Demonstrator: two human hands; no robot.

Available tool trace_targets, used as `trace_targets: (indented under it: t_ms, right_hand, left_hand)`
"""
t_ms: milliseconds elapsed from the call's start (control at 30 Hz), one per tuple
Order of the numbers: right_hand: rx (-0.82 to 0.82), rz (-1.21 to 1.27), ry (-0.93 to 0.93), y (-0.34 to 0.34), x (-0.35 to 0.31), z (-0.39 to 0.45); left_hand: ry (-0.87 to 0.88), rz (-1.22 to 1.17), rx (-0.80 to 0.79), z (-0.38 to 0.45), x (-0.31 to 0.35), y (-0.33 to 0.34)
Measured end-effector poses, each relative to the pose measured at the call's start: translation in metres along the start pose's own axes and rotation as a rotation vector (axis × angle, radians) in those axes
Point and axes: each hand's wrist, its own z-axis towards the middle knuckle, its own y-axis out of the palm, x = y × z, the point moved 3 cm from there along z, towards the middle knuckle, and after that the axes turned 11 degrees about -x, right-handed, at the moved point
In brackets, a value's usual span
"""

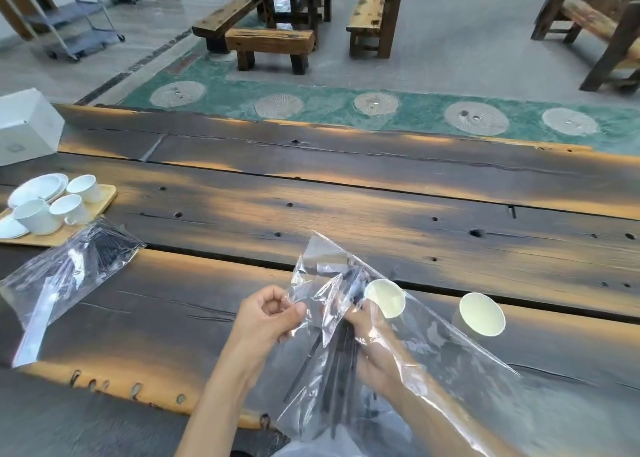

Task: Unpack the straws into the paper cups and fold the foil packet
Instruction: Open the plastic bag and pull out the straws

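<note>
Right hand [375, 349], seemingly gripping straws [341, 359], blurs behind packet [433, 345].

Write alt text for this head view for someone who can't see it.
Both hands hold a clear plastic packet of black straws above a dark wooden table: the left hand pinches its edge, the right hand grips the straws. Two empty paper cups stand right; another packet lies left.

Two paper cups [385, 297] [482, 313] stand side by side on table [346, 193], right. Straw packet [363, 335] just left of them. Second packet [65, 276] far left; tray of cups [104, 196] behind it.
</note>
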Motion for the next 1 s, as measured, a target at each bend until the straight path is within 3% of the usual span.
trace_targets:
  t_ms: [200,367,500,633,800,1000]
  right_hand:
    - [-0.074,0.084,-0.001,-0.002,-0.014,-0.007]
    - [-0.219,0.198,0.221,-0.009,-0.020,-0.020]
    - [-0.139,0.230,0.376,-0.013,-0.012,-0.021]
    - [-0.109,-0.095,0.372,-0.019,-0.004,-0.009]
    - [-0.081,-0.164,0.346,-0.011,0.001,0.025]
    - [0.122,-0.184,0.304,-0.014,0.025,0.086]
  left_hand:
    - [0.011,0.014,0.071,0.001,-0.004,0.000]
    - [0.017,-0.029,0.193,-0.002,-0.011,-0.006]
    - [-0.027,-0.083,0.335,-0.010,-0.026,-0.032]
    - [-0.079,-0.133,0.527,-0.017,-0.049,-0.079]
    - [-0.176,-0.194,0.659,-0.014,-0.072,-0.145]
    - [-0.224,-0.340,0.813,0.003,-0.102,-0.225]
